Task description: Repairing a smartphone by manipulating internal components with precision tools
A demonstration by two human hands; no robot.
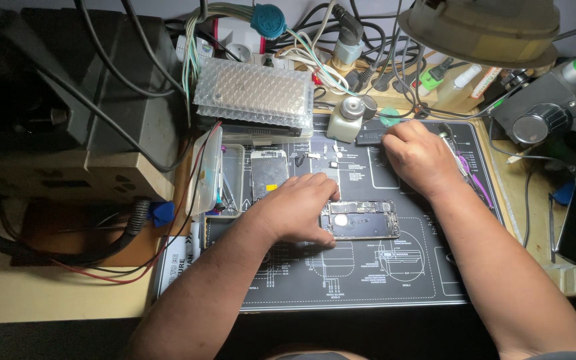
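An opened phone body with its circuit parts bare lies on the black work mat. My left hand rests on its left end, fingers curled over the edge and pressing it down. My right hand reaches to the far side of the mat with its fingers closed on a small black flat part. A loose phone screen lies to the left of my left hand. Small metal pieces sit on the mat between the two hands.
A clear plastic box stands open at the mat's left edge, bubble-wrapped items behind it. A small bottle, tangled cables, a lamp and a microscope crowd the back and right. A large dark machine sits at left.
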